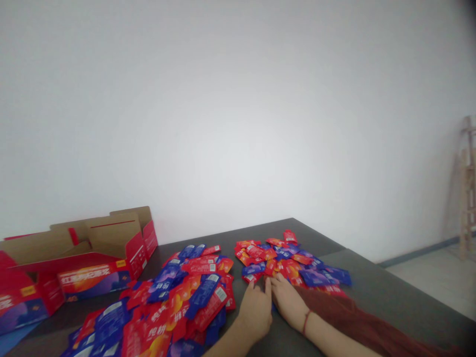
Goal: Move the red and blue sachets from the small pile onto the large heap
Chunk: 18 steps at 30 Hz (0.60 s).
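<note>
My left hand is at the near edge of the right-hand pile of red and blue sachets. Its fingers are curled, with two tips against the sachets; what they grip is hidden. Close beside it, almost touching, my right hand wears a thin red string bracelet. The right fingers bend down into the same pile and cover whatever they hold. A larger heap of red and blue sachets with white lettering lies left of my left hand.
Open red cardboard boxes with brown insides stand at the left, against the white wall. Brown fabric lies on the dark table behind my right forearm. A wooden ladder-like frame leans at the far right.
</note>
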{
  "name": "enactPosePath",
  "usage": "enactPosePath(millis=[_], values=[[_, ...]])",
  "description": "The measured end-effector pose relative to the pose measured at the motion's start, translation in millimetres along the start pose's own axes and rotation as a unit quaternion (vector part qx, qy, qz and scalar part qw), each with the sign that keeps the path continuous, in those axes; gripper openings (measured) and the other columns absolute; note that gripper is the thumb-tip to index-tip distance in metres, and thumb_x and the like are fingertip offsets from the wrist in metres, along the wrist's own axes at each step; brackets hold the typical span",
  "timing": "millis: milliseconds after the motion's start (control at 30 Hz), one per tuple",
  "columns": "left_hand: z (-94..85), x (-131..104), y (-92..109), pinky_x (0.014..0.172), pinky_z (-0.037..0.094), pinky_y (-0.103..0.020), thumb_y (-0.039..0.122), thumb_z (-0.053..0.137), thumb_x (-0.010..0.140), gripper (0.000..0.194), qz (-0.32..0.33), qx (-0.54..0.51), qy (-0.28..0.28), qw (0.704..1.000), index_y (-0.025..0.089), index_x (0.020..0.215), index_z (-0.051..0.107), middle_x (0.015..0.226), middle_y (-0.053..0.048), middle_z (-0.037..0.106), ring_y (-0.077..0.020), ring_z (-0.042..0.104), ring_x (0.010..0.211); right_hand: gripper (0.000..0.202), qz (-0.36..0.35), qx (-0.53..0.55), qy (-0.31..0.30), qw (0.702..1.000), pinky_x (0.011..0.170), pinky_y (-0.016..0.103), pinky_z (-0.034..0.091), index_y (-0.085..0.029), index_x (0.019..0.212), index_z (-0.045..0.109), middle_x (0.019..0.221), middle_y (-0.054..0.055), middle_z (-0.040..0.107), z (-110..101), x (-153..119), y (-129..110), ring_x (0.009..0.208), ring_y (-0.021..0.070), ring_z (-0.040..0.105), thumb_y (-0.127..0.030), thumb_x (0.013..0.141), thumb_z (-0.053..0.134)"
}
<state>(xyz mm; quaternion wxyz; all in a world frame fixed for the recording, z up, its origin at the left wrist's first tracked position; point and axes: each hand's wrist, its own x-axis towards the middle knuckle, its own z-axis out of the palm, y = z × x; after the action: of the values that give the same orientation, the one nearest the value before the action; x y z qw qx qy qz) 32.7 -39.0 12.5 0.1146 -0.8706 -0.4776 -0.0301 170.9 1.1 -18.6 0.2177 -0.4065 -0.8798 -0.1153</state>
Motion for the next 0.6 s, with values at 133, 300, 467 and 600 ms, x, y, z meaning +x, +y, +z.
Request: enactPosePath(millis=[133,300,467,600], values=[[3.8,-1.7,0.0,0.098,0.036,-0.044,0.016,0.05,0.076,0.063,-0.038,-0.006,-0.006,0.999,0.001,0.136,0.041,0.104,-0.019,0.066,-0.0283,0.06,0.098,0.031,0.051,0.001,-0.012,0.999,0.085,0.036,0.038,-0.015,0.093,0.07,0.092,0.01,0.067,-18.4,-13.5,8.4,0.085,0.022,0.055,-0.005,0.086,0.041],[18.1,-10.8,-7.8,0.095,0.038,-0.041,0.012,0.043,0.084,0.03,-0.032,-0.063,0.005,0.998,0.013,0.107,0.062,0.107,-0.011,0.065,-0.025,0.056,0.104,0.034,0.029,0.077,-0.046,0.996,0.086,0.034,0.041,-0.018,0.096,0.07,0.099,0.007,0.067,-28.7,-20.6,-7.5,0.091,0.0216,0.055,-0.005,0.084,0.041],[16.9,-12.8,-12.0,0.094,0.039,-0.041,0.007,0.038,0.088,0.03,-0.013,-0.039,0.023,0.999,0.012,0.103,0.063,0.107,-0.011,0.064,-0.0239,0.056,0.102,0.037,-0.003,0.125,-0.064,0.99,0.091,0.034,0.04,-0.018,0.104,0.069,0.108,0.007,0.067,-35.8,-16.3,-17.9,0.1,0.0219,0.053,-0.006,0.085,0.04],[8.8,-15.7,-18.8,0.089,0.042,-0.044,0.005,0.037,0.087,0.029,-0.02,-0.003,-0.002,1.0,0.012,0.093,0.065,0.1,-0.012,0.065,-0.0259,0.059,0.095,0.034,0.095,0.097,-0.072,0.988,0.09,0.035,0.04,-0.015,0.097,0.071,0.103,0.009,0.068,-41.5,-15.9,-2.5,0.097,0.0228,0.054,-0.007,0.088,0.039]])
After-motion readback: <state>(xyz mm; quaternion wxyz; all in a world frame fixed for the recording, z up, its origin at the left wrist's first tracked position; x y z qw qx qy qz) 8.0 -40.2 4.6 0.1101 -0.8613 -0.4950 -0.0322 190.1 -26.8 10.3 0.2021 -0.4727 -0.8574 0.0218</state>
